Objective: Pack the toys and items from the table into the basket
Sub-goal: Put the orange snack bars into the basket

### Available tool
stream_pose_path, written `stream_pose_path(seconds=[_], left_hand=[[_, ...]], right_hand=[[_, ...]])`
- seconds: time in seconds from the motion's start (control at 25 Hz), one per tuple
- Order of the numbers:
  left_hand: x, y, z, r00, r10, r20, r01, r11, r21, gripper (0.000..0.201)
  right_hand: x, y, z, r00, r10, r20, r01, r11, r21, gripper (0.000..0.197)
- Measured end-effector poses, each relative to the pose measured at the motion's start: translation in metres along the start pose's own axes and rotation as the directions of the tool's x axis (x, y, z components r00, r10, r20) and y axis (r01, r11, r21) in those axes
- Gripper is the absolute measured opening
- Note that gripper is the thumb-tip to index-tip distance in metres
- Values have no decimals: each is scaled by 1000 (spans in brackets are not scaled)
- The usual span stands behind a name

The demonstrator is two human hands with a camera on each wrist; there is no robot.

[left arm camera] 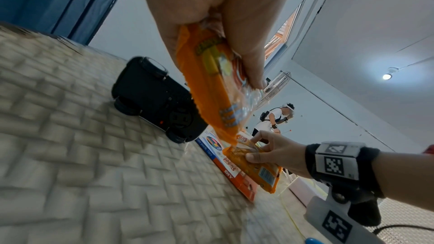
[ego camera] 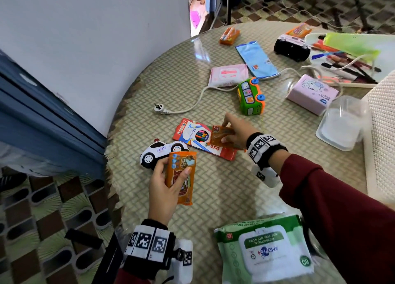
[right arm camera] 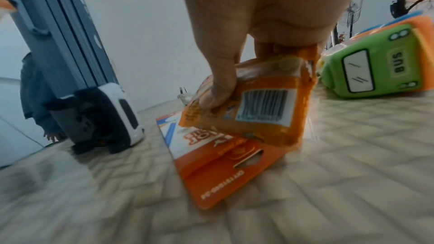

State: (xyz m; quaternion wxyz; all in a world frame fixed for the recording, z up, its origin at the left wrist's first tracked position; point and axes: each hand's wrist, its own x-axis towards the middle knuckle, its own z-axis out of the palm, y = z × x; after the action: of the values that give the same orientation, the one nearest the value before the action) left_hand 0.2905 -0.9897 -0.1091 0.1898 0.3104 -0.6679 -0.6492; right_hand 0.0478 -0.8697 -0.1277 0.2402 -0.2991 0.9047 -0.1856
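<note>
My left hand (ego camera: 171, 174) grips an orange snack packet (ego camera: 181, 177) above the table's near left; the left wrist view shows that packet (left arm camera: 211, 81) held between thumb and fingers. My right hand (ego camera: 228, 130) pinches a second orange packet (ego camera: 220, 135), (right arm camera: 258, 108), which rests on a red coloured-pencil box (ego camera: 192, 134). A white police car (ego camera: 162, 152) lies on its side beside the left hand. A green toy bus (ego camera: 251, 97) lies beyond the right hand. The white woven basket (ego camera: 382, 123) stands at the right edge, its inside hidden.
A green wipes pack (ego camera: 263, 249) lies near me. Farther off are pink wipes (ego camera: 228, 74), a blue pouch (ego camera: 256, 59), a pink tissue pack (ego camera: 312, 93), a clear container (ego camera: 342, 125), a white plug cable (ego camera: 164, 110), an overturned toy car (ego camera: 290, 47) and a pen tray (ego camera: 346, 57).
</note>
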Motion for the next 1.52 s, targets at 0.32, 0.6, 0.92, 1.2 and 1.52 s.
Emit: stream_pose_path(seconds=[0.32,0.6,0.92,1.2,1.52], left_hand=[[-53,14,20,999,-9,-39,8,999,-34,30],[-125,23,71,998,-55,11,56,997,-48,27],[-207,32,162,991,-35,133,44,997,-63,27],[-240,50,216,954,-43,297,68,995,-74,18],[-269,65,259,867,9,499,22,998,-56,22]], right_hand=[[-123,10,-6,970,-76,-231,159,916,367,32],[-248,77,1,907,125,-402,185,739,648,30],[-369,162,-12,838,222,-498,207,715,667,31],[-446,205,-16,737,385,-555,201,660,724,33],[-527,203,-13,622,567,-539,95,629,771,69]])
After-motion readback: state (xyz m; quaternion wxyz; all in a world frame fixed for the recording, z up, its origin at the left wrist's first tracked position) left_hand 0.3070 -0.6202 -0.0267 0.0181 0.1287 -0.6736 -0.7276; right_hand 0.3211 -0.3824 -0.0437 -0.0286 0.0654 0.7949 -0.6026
